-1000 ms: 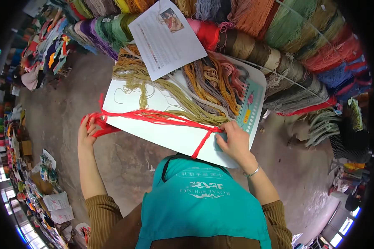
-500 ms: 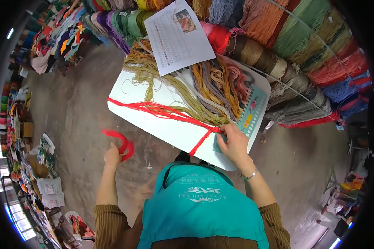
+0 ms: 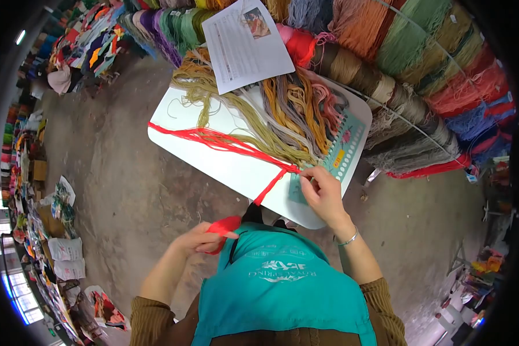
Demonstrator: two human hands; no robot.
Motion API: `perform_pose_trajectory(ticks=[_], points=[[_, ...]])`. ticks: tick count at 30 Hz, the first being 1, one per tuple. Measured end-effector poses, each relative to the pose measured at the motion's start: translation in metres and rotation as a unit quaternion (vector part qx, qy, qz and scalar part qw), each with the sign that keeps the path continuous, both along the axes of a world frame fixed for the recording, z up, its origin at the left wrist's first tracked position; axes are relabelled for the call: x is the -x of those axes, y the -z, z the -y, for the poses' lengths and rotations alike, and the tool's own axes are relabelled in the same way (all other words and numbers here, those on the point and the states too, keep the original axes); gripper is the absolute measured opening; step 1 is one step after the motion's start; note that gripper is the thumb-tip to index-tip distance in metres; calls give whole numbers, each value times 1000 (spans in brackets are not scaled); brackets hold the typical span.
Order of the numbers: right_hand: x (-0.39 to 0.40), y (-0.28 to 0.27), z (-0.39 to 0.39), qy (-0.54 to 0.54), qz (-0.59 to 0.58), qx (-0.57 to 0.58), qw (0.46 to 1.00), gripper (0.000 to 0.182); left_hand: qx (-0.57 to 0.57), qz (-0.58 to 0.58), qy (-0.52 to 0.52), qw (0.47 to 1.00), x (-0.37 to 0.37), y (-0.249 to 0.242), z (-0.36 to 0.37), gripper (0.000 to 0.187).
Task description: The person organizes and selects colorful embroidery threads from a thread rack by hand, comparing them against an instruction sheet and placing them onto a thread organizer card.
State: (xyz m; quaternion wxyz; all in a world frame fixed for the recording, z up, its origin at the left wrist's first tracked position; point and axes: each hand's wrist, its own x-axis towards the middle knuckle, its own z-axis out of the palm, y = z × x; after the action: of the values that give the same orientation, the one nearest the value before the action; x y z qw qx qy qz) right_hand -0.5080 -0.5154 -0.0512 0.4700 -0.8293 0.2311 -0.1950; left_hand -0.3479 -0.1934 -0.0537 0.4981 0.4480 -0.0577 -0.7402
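My left hand [image 3: 197, 239] is closed around a red looped bundle [image 3: 225, 226] that looks like thread, blurred, in front of the teal apron [image 3: 288, 288]. Over the white board [image 3: 190, 153], my right hand [image 3: 324, 196] has curled fingers at the end of a long skein of red thread [image 3: 225, 141]; what they pinch is hidden. A short red tail [image 3: 269, 189] of that skein hangs over the board's near edge. Olive thread [image 3: 254, 124] and mustard and grey hanks [image 3: 297, 109] lie behind it. A printed sheet [image 3: 242, 55] covers part of them.
A teal spiral-bound card [image 3: 343, 153] lies at the board's right end. Thick rows of coloured thread hanks [image 3: 415, 46] stand behind and right. More textiles [image 3: 89, 46] are piled far left, with white sacks [image 3: 66, 256] along the left wall. Concrete floor [image 3: 115, 150] surrounds the board.
My left hand has swung right and down towards the apron with the red bundle. My right hand has shifted slightly up; its fingers are more curled, beside the red skein's end.
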Motion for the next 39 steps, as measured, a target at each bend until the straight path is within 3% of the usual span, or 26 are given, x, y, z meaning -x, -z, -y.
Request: perform_pose_trajectory(ticks=[2,4,7,10,16,18,20,24,28,30,33,37,39], points=[[7,-11,-7,-10,23,-49,998,10,-3,34,34,999,18,2,18,47],[19,-20,-16,-40,29,-136,989,8,-8,52,-83,995,47,-15,48,48],[26,-29,-31,-80,-4,-275,958,10,86,-8,-217,972,71,-23,84,49],[31,-26,-46,-87,-8,-343,935,10,133,-112,-300,938,85,-35,116,52],[35,-25,-57,-44,16,-405,913,10,156,-121,-281,939,96,-30,147,53],[40,-24,-58,-35,31,-403,914,10,150,-47,-295,942,99,-29,152,54],[45,-26,-56,44,57,-503,861,8,154,-32,-290,944,99,-26,154,53],[53,-27,-48,83,104,-603,786,6,152,-37,-290,944,99,-23,156,47],[57,-19,-50,79,118,-573,807,6,117,-8,-311,943,106,-23,159,48],[58,-18,-51,68,83,-462,881,6,103,53,-302,946,107,-26,164,49],[59,-14,-52,71,92,-452,884,5,84,95,-299,946,107,-26,168,49],[58,-18,-51,87,90,-471,873,5,85,77,-308,944,105,-24,170,49],[58,-20,-46,86,136,-583,797,6,114,44,-316,941,101,-25,171,48]])
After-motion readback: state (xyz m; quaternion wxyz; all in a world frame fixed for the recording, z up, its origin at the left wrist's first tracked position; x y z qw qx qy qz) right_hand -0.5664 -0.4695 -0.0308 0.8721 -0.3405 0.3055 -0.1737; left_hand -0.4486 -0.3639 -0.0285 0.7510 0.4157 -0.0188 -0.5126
